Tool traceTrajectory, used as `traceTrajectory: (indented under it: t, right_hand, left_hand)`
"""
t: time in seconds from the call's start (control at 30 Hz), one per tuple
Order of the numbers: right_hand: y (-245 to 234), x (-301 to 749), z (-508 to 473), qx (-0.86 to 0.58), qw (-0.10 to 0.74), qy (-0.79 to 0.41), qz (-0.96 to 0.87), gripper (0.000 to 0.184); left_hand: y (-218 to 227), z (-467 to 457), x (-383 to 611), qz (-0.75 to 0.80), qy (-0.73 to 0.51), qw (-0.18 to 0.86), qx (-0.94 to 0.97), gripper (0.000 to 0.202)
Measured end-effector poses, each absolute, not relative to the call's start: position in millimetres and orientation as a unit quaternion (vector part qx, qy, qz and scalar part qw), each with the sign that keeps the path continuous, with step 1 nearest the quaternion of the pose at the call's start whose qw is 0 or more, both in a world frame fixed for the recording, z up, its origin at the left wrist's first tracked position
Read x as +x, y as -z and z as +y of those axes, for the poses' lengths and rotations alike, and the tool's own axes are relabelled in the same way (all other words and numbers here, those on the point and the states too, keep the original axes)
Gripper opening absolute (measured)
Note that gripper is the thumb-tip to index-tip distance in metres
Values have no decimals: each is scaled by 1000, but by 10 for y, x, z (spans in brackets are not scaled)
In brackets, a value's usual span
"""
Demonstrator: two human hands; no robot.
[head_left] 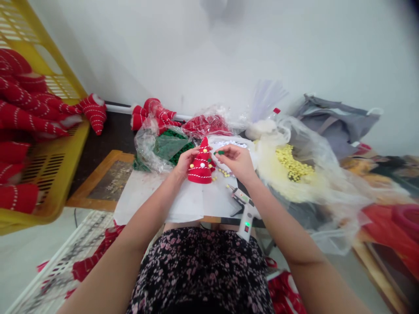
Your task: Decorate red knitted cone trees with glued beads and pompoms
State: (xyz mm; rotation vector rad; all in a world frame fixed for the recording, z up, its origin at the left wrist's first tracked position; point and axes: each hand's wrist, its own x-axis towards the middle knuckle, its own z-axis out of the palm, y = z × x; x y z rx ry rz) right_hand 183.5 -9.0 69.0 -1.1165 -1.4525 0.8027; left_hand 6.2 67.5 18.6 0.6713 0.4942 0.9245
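Note:
My left hand [186, 163] is closed around the left side of a small red cone-shaped hat [200, 171] with white stitched lines. Yellow, white and green pompoms dot the hat's front, and its tip points up. Just right of the hat, my right hand [236, 160] pinches a small green pompom [219, 152] between thumb and fingertips. Loose yellow pompoms [224, 173] lie on white paper [144, 192] under the hands. A white glue gun [247, 213] with a lit green light rests at the table's front edge, below my right wrist.
A yellow crate [70, 174] heaped with red striped hats [29, 104] stands at left. Behind the hands are plastic bags with green pompoms [173, 146] and red pieces [206, 124]. A bag of yellow pompoms [294, 163] and a grey bag [334, 122] are at right.

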Motion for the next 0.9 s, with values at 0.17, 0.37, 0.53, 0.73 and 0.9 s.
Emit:
traceTrajectory:
  t: [0.17, 0.37, 0.53, 0.73, 0.9]
  right_hand:
    - [-751, 1894, -44, -474, 559, -337, -591, 27]
    - [-824, 1903, 34, -498, 513, -279, -641, 16]
    - [-827, 1842, 56, -504, 463, -192, -703, 9]
    - [-837, 1863, 58, -477, 467, -184, -721, 13]
    - [-817, 2150, 29, -514, 534, -178, -647, 31]
  left_hand:
    - [-152, 681, 60, 211, -419, 823, 320, 51]
    - [-56, 712, 78, 211, -406, 826, 329, 58]
    - [-9, 713, 69, 206, -392, 826, 349, 66]
    - [4, 714, 63, 201, -381, 831, 351, 62]
    - [-76, 702, 38, 193, -399, 827, 346, 58]
